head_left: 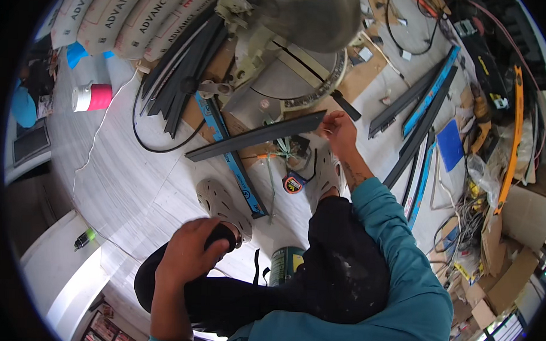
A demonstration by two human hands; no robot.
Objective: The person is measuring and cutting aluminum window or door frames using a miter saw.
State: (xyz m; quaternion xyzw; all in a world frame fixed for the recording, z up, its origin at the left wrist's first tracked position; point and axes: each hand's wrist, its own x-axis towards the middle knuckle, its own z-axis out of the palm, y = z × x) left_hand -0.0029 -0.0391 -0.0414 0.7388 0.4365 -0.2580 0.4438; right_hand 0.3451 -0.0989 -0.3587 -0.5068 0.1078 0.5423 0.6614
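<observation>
Trim strip [257, 135], long, dark and flat, lies on the floor in front of a mitre saw [289, 57], its long axis running from lower left up to the right. In the head view, we find our right hand [339, 129] at the strip's upper right end, fingers closed narrowly on that end; the strip extends away to the left of this hand. Our left hand [189, 252] is well apart from it, nearer the body, resting cupped over our knee and holding nothing that we can make out.

We note a bundle of similar dark strips [180, 77] left of the saw, a blue level [231, 160] passing under the strip, and a tape measure [293, 183] just below it. A grey clog [223, 206] lies between the left hand and the strip. A black cable [151, 139] loops near the strip's lower left end.
</observation>
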